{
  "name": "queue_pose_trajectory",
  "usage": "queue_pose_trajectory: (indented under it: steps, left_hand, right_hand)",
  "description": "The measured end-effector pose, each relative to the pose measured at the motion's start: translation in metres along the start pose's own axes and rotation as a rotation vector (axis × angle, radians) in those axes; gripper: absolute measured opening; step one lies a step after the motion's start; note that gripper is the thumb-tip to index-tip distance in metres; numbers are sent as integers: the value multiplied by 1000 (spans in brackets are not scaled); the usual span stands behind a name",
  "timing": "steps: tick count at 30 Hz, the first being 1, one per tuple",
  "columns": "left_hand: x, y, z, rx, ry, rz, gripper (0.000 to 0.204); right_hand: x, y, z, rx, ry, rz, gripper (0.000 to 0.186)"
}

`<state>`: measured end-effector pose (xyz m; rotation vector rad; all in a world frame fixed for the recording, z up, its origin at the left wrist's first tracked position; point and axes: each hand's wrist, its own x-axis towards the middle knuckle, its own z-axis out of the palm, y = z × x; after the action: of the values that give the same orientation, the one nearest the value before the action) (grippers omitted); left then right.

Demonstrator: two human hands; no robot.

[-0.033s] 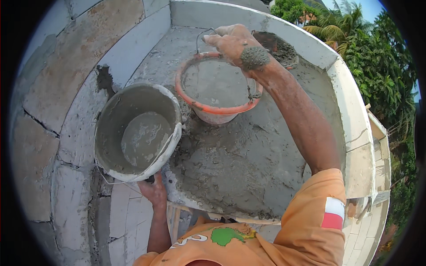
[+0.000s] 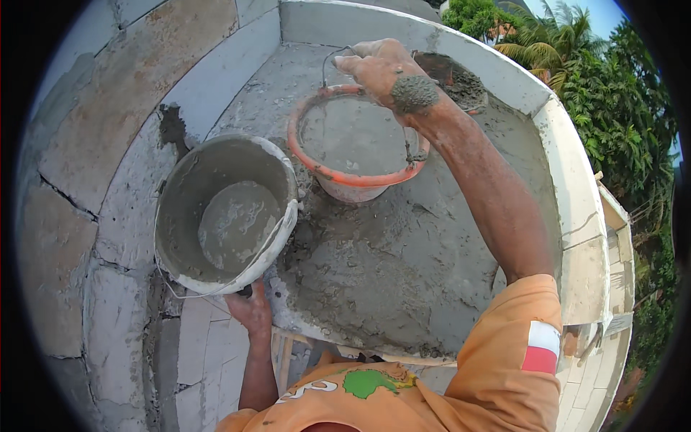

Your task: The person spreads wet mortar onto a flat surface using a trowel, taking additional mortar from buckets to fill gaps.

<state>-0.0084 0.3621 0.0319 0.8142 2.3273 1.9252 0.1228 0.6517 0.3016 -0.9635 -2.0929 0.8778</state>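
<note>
My right hand (image 2: 385,68) is closed around the wire handle (image 2: 326,63) of an orange-rimmed bucket (image 2: 353,178). Grey, wet-looking cement mix fills that bucket close to its rim, and its base rests on the mortar. A patch of mortar clings to my right wrist. On the left, a pale, cement-smeared bucket (image 2: 286,229) tilts toward me, with only a shallow grey residue on its bottom. My left hand (image 2: 250,306) grips it from below at the near side, its fingers mostly hidden. That bucket's thin wire handle hangs down over the near rim.
Wet mortar (image 2: 381,266) covers the slab between low block walls (image 2: 576,194). Behind my right hand sits another mortar-filled container (image 2: 461,83), partly hidden. A cracked block wall (image 2: 119,209) runs along the left. Trees (image 2: 604,93) stand beyond the right wall.
</note>
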Motion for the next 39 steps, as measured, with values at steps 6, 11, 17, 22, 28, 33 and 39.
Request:
queue_pose_trajectory:
  steps: [6, 11, 17, 22, 28, 33, 39]
  left_hand:
    - [-1, -17, -3, 52, 34, 6, 46]
    - [-2, -7, 1, -86, 35, -62, 45]
    - [2, -20, -5, -65, 59, -8, 49]
    - [4, -24, 0, 147, 54, 118, 55]
    - [-1, -32, -7, 109, 61, 58, 59]
    - [-4, -15, -4, -97, 64, -2, 52]
    - [-16, -17, -18, -179, 40, -48, 42]
  right_hand:
    - [22, 8, 8, -91, 88, 7, 29]
    - [35, 33, -8, -279, 216, -183, 33]
    - [21, 13, 16, -182, 98, -68, 31]
    - [26, 13, -9, -840, -111, -552, 27]
    - [23, 27, -49, -37, 74, 172, 30]
    - [22, 34, -37, -137, 162, -2, 36]
    - [14, 40, -20, -73, 346, -124, 36]
